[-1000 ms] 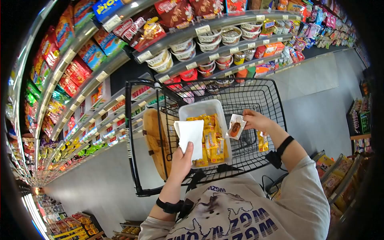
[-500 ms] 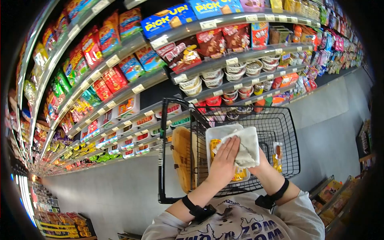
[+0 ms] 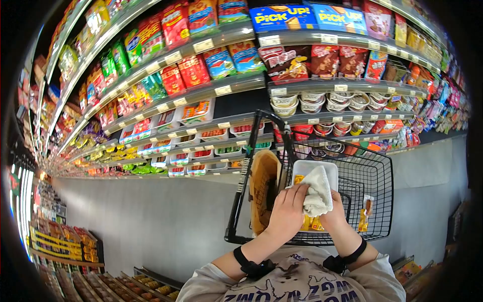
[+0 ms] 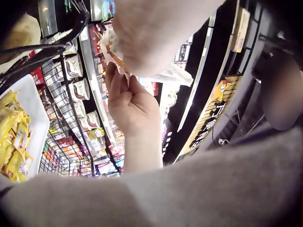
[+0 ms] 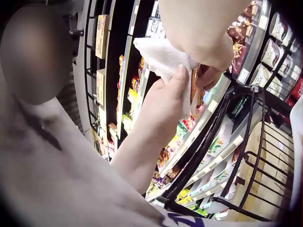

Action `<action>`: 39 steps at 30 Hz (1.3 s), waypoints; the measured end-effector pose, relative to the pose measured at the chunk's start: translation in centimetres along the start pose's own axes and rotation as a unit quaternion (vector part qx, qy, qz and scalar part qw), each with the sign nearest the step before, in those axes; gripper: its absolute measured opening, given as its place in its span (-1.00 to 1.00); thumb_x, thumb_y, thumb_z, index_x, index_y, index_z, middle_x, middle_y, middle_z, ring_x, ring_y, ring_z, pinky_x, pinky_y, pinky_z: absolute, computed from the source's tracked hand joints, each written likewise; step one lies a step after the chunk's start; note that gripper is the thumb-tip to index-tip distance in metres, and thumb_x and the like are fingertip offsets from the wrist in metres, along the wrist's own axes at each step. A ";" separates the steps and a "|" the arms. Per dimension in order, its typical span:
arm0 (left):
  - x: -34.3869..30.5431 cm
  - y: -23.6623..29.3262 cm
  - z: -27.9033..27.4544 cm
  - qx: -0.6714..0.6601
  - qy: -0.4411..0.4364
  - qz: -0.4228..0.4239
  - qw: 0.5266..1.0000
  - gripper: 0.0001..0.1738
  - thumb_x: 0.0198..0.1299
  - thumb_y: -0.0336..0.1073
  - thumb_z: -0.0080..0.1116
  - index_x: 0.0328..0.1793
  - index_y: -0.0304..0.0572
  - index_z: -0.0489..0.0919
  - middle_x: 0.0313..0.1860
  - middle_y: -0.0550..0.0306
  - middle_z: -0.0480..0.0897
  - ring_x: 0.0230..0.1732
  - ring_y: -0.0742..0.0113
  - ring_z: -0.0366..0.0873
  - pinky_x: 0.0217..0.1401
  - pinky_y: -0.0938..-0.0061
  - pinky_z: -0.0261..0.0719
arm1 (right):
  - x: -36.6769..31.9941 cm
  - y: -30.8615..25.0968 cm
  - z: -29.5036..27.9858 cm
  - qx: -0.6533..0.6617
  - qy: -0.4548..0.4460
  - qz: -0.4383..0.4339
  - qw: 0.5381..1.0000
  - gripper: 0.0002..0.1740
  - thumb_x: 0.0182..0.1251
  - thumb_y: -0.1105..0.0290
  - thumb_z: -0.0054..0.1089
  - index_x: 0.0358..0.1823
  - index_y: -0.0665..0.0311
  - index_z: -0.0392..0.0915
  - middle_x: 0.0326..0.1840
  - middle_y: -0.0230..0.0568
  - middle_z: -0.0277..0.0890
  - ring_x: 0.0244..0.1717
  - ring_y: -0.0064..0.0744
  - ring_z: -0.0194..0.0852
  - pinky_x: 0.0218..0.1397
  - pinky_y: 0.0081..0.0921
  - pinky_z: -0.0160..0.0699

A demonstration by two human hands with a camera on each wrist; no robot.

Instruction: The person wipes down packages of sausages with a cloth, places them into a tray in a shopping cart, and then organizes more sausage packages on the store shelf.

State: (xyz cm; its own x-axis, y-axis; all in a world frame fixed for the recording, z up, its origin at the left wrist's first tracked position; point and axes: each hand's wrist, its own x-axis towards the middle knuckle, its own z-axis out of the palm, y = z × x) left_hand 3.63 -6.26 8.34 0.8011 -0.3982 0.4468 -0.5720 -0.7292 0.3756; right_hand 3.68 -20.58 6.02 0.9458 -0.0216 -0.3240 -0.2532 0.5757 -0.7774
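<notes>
In the head view my left hand grips a crumpled white cloth or paper. Opposite, my right hand meets its lower right side, thumb and fingers closed. Between the hands, in the left wrist view, a small orange-brown item shows in a whitish wrapper; my right hand pinches its edge. The cloth partly hides it. Below the hands stands a white tub holding yellow packets. From the right wrist view, my left hand's thumb presses on the white cloth.
A black wire cart surrounds the tub. Inside its near left end leans a brown wooden-looking piece; at the right lies a yellow packet with a brown item. Snack shelves curve ahead and left; more stand behind at lower left.
My right hand has come in from the right with the small wrapped item to the cloth in my left hand. The cloth is now crumpled. The view has turned left.
</notes>
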 end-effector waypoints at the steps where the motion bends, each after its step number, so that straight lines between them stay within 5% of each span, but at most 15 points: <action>1: -0.3 -0.3 -0.6 0.015 -0.008 0.007 1.000 -0.41 -0.05 -0.42 0.10 0.20 -0.40 0.35 0.09 -0.10 0.45 0.06 0.05 0.40 0.18 0.27 0.34 | 0.0 0.4 0.5 -0.031 0.018 -0.013 0.999 -0.67 0.49 0.35 -0.13 0.08 0.43 0.45 -0.06 -0.22 0.56 -0.13 -0.49 0.56 -0.06 -0.56 0.57; 5: -1.5 -1.3 -1.7 0.007 0.000 -0.020 1.000 -0.39 -0.07 -0.43 0.10 0.21 -0.39 0.35 0.09 -0.10 0.45 0.07 0.06 0.39 0.17 0.28 0.33 | 0.5 1.5 1.1 -0.047 -0.041 -0.041 0.997 -0.64 0.50 0.29 -0.14 0.08 0.42 0.46 -0.09 -0.26 0.57 -0.17 -0.54 0.56 -0.09 -0.60 0.56; 11: -2.4 -1.7 -3.4 -0.045 -0.010 -0.057 0.997 -0.39 -0.15 -0.50 0.08 0.17 -0.37 0.40 0.11 -0.05 0.47 0.12 0.05 0.39 0.21 0.27 0.31 | 0.0 1.1 3.6 -0.003 -0.029 0.003 1.000 -0.65 0.51 0.27 -0.15 0.06 0.41 0.45 -0.15 -0.27 0.57 -0.22 -0.55 0.56 -0.15 -0.60 0.56; 18: -3.3 -4.2 -4.1 -0.028 -0.031 -0.050 0.998 -0.48 -0.10 -0.50 0.06 0.11 -0.41 0.44 0.01 -0.08 0.52 0.00 0.02 0.45 0.14 0.27 0.39 | 1.2 -0.3 2.7 -0.060 -0.010 -0.043 0.997 -0.61 0.46 0.15 -0.06 0.01 0.35 0.48 -0.15 -0.27 0.56 -0.21 -0.51 0.55 -0.15 -0.55 0.58; 21: -3.9 -6.2 -4.1 -0.025 -0.064 -0.153 0.986 -0.65 0.06 -0.43 0.06 0.00 -0.42 0.48 -0.10 -0.20 0.55 -0.06 -0.13 0.49 0.05 0.16 0.45 | 1.6 -1.0 2.4 -0.038 -0.009 -0.064 0.997 -0.63 0.46 0.15 -0.06 0.01 0.33 0.48 -0.13 -0.27 0.56 -0.17 -0.52 0.57 -0.14 -0.55 0.59; 23: -3.4 -7.6 -4.7 -0.065 -0.063 -0.325 0.942 -0.74 0.21 -0.35 0.04 -0.08 -0.44 0.49 -0.19 -0.27 0.55 -0.12 -0.21 0.50 -0.04 0.07 0.48 | 1.8 -1.3 2.1 -0.040 0.002 -0.061 0.997 -0.63 0.46 0.15 -0.06 0.01 0.32 0.48 -0.12 -0.28 0.56 -0.16 -0.52 0.57 -0.14 -0.56 0.59; 24: -3.1 -8.1 -5.2 -0.106 -0.021 -0.344 0.933 -0.71 0.30 -0.28 -0.01 -0.09 -0.45 0.50 -0.25 -0.26 0.56 -0.15 -0.25 0.50 -0.10 0.02 0.48 | 1.9 -1.4 2.1 -0.043 0.007 -0.055 0.998 -0.63 0.46 0.16 -0.05 0.01 0.31 0.48 -0.11 -0.28 0.56 -0.15 -0.53 0.57 -0.14 -0.57 0.58; 27: -1.5 -6.9 -5.4 -0.057 0.057 -0.123 0.989 -0.49 0.12 -0.41 0.09 0.25 -0.33 0.39 0.18 -0.19 0.45 0.18 -0.15 0.39 0.19 0.12 0.40 | 1.4 -0.7 3.2 -0.014 0.039 -0.011 0.999 -0.65 0.44 0.18 -0.03 0.01 0.33 0.46 -0.10 -0.23 0.58 -0.11 -0.41 0.60 -0.07 -0.45 0.61; 29: 0.5 -4.3 -5.9 0.012 -0.005 0.045 0.999 -0.21 -0.07 -0.49 0.18 0.41 -0.13 0.26 0.41 -0.11 0.22 0.41 -0.07 0.16 0.38 0.11 0.21 | 0.9 -0.4 3.7 0.042 -0.015 0.007 0.999 -0.62 0.46 0.21 -0.10 0.13 0.32 0.40 0.03 -0.18 0.52 -0.02 -0.34 0.54 0.04 -0.36 0.57; 32: 0.6 -2.4 -4.5 -0.007 -0.101 0.052 0.993 -0.12 -0.07 -0.50 0.15 0.47 0.22 0.21 0.51 0.04 0.06 0.49 -0.03 0.04 0.44 0.02 0.09 | -0.4 -2.5 3.8 0.150 -0.073 0.091 0.982 -0.50 0.47 0.20 -0.25 0.30 0.35 0.25 0.21 0.00 0.39 0.17 -0.11 0.44 0.21 -0.20 0.48; 39: -0.8 -3.7 -4.4 0.029 -0.089 0.094 0.991 -0.13 -0.10 -0.56 0.12 0.44 0.24 0.27 0.50 0.09 0.11 0.42 0.02 0.21 0.41 0.01 0.17 | 0.1 -4.2 1.7 0.074 0.048 0.086 0.992 -0.55 0.46 0.18 -0.20 0.20 0.35 0.33 0.11 -0.06 0.48 0.10 -0.17 0.49 0.15 -0.25 0.50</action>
State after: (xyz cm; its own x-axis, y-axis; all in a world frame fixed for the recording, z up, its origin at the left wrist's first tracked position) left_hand 4.28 -0.78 10.16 0.7028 -0.6185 0.3514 -0.7071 -0.6615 0.2499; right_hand 5.15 -21.64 10.21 0.8661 0.0142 -0.4997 -0.3696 0.6912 -0.6210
